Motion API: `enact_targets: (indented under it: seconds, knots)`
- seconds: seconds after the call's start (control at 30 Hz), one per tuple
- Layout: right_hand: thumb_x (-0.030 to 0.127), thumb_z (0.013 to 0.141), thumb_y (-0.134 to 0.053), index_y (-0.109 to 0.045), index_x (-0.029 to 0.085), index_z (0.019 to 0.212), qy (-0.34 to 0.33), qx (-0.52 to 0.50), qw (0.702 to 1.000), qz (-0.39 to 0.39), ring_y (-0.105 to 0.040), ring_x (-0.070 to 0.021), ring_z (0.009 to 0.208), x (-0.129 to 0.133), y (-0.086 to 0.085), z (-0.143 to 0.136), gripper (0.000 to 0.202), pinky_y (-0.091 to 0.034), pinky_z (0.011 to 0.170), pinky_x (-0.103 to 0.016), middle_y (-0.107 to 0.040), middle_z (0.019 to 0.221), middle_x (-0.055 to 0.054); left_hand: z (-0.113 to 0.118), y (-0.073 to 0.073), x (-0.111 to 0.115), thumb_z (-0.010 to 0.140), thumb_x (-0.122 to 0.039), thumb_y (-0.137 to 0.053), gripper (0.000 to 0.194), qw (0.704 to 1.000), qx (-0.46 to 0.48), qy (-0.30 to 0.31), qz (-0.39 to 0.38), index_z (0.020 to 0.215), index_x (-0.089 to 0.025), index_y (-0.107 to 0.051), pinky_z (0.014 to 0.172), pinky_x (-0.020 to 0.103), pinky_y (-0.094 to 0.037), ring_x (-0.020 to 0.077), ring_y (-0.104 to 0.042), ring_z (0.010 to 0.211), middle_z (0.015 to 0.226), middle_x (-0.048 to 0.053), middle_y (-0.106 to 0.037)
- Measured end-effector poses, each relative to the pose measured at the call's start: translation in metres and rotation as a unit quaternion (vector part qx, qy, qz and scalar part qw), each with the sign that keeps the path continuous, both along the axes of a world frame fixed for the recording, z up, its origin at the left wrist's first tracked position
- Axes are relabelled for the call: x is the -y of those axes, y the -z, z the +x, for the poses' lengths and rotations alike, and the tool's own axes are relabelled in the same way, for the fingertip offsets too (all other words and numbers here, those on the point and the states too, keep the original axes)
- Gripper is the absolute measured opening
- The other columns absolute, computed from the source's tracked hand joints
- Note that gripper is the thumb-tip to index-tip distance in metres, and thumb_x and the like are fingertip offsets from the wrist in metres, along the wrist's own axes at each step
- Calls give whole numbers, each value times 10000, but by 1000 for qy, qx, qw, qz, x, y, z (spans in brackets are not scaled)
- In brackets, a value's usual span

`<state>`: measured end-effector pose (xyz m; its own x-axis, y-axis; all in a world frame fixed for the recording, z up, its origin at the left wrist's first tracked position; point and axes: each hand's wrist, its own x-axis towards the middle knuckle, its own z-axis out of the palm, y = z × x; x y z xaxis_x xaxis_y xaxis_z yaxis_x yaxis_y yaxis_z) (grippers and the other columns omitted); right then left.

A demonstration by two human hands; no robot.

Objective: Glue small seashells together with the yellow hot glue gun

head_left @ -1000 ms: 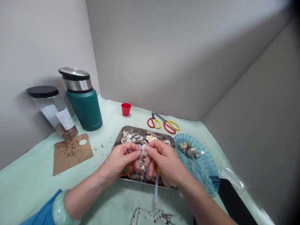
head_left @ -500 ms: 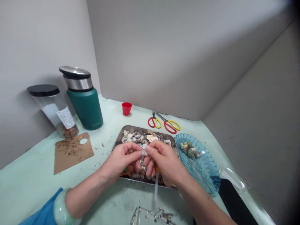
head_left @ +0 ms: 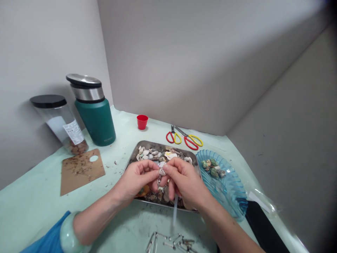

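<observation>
A small white shell [head_left: 162,170] with a net-like pattern is pinched between both my hands over a metal tray [head_left: 131,157]. My left hand [head_left: 139,177] grips its left side with thumb and forefinger. On its right side the thumb and fingers of my right hand [head_left: 181,179] close on it. Below my right hand a translucent white stick [head_left: 175,211] sticks out past the tray's front edge; its upper end is hidden, so I cannot tell whether the hand touches it. Several shells [head_left: 146,153] fill the tray, partly covered by my hands.
Right of the tray lies a blue fluted plate [head_left: 233,186] with several greenish shells. Behind are two scissors [head_left: 193,141] and a red cup [head_left: 142,122]. A green bottle [head_left: 96,121], a clear jar [head_left: 63,123] and a brown board [head_left: 81,172] occupy the left. Metal links [head_left: 171,242] lie in front.
Both hands stay in nearly the same place with the shell between them. The lower fingers of my right hand have shifted slightly.
</observation>
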<state>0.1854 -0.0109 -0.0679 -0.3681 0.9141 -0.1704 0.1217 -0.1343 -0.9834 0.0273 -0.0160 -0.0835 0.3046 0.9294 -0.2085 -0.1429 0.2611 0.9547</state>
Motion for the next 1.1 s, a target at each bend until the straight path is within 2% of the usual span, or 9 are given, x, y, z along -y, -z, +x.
enact_targets:
  seconds: [0.2, 0.3, 0.43, 0.63, 0.73, 0.83, 0.93, 1.03, 1.1]
  knots:
    - [384, 885, -464, -472, 189, 790, -5, 2, 1000, 6, -413, -27, 274, -1, 3, 2, 217, -247, 273, -125, -636, 591, 39, -2, 3, -1, 765, -305, -652, 159, 998, 49, 26, -24, 735, -173, -570, 410, 150, -318, 58, -499, 420, 505, -27, -613]
    - [407, 885, -462, -506, 192, 868, -15, -8, 1000, 5, -440, -31, 286, 0, 2, 2, 221, -264, 288, -126, -633, 590, 41, -5, 6, -3, 780, -302, -637, 152, 994, 93, 39, -41, 748, -164, -580, 444, 163, -366, 64, -514, 445, 538, -17, -616]
    - [439, 881, -467, -503, 210, 1049, -24, -24, 999, 3, -473, -35, 297, 1, -3, 4, 285, -275, 303, -127, -632, 607, 40, -7, 11, -7, 802, -292, -607, 143, 989, 136, 40, -53, 763, -158, -580, 433, 170, -369, 58, -455, 394, 471, -33, -561]
    - [387, 901, -428, -509, 218, 1070, -12, -30, 999, 22, -494, -41, 335, -2, 1, 4, 252, -260, 286, -127, -627, 702, 22, -9, 16, -10, 799, -270, -608, 134, 986, 148, 44, -61, 765, -145, -575, 416, 161, -351, 51, -440, 380, 487, -17, -576]
    - [350, 896, -442, -512, 233, 1076, -5, 4, 999, 50, -508, -42, 374, -3, 1, 7, 226, -300, 319, -141, -626, 773, 15, -9, 16, -10, 798, -257, -606, 112, 984, 161, 39, -70, 784, -149, -580, 419, 163, -354, 53, -432, 373, 452, -32, -547]
    - [310, 885, -472, -528, 245, 1057, -11, 83, 991, 101, -532, -54, 440, -2, -6, 15, 191, -395, 421, -183, -623, 823, 15, -10, 15, -10, 795, -237, -604, 96, 980, 179, 35, -82, 780, -143, -589, 408, 151, -335, 49, -421, 376, 439, -39, -522]
    - [292, 891, -476, -578, 244, 987, -21, 212, 956, 202, -556, -85, 536, -1, -14, 23, 148, -427, 536, -227, -634, 807, 15, -10, 13, -11, 786, -202, -610, 69, 976, 196, 25, -95, 762, -139, -596, 391, 138, -309, 40, -406, 381, 444, -43, -507]
    - [262, 883, -497, -626, 239, 910, -40, 345, 888, 301, -580, -128, 673, 0, -19, 28, 134, -406, 616, -253, -658, 807, 7, -10, 12, -12, 774, -168, -613, 49, 973, 207, 8, -100, 738, -143, -592, 389, 138, -309, 40, -405, 388, 459, -44, -508]
    - [249, 879, -502, -638, 227, 885, -48, 408, 848, 334, -586, -148, 736, -1, -21, 30, 138, -393, 646, -263, -668, 820, -4, -9, 13, -12, 777, -166, -609, 74, 973, 207, 3, -98, 712, -143, -580, 388, 140, -312, 42, -405, 391, 457, -44, -503]
